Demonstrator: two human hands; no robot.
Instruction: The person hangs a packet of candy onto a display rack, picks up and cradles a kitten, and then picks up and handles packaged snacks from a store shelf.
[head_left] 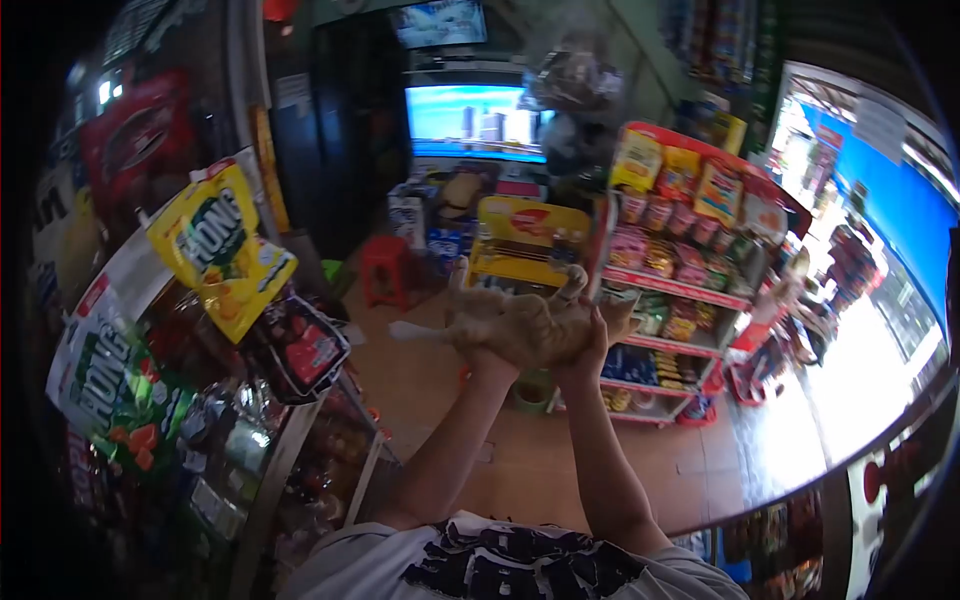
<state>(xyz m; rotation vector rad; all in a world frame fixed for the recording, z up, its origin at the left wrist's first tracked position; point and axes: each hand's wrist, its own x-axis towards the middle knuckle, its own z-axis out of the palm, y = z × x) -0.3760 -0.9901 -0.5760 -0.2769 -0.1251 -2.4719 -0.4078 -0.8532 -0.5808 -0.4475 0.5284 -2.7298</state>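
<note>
A tan and cream cat (525, 328) is held up in front of my chest, stretched sideways above the floor. Its legs stick upward and a pale limb or tail points out to the left. My left hand (492, 362) supports it from below at the left part of the body, the fingers mostly hidden behind the fur. Around the right part of the body wraps my right hand (587, 350), with the thumb up along its side. The end of the cat beyond my right hand is dim and hard to make out.
A red-edged snack rack (680, 278) stands at the right, beside a bright doorway. Snack pouches (225, 250) hang close on the left. Behind the cat are a yellow display stand (530, 225), a red stool (385, 272) and a lit screen (475, 122). Brown floor (540, 470) lies below.
</note>
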